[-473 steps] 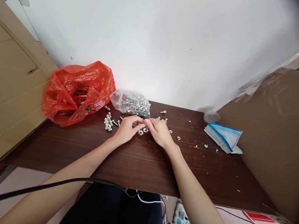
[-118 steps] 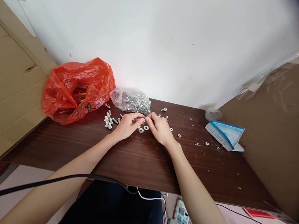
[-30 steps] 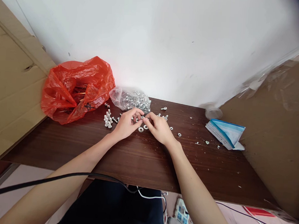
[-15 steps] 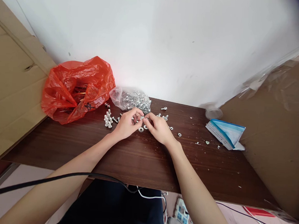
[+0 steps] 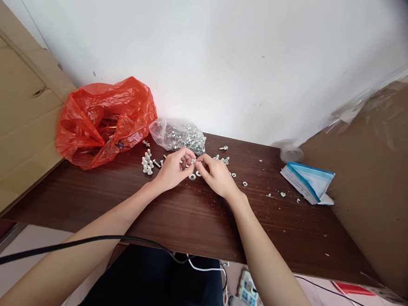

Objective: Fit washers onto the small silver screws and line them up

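One fastener (image 5: 194, 161), up between your left hand (image 5: 172, 171) and right hand (image 5: 218, 175), fingertips of both pinching it, neither clearly nearer, its long axis apparently running crosswise, a washer (image 5: 192, 178) lying on the table (image 5: 185, 221) just your side of it

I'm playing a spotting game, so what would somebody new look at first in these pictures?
Probably the big, bright red plastic bag, slumped on the left of the dark brown table near the wall. Next, the left hand and right hand in the middle, fingertips together at a small metal piece. Then maybe the blue-and-white packet on the table's right side.
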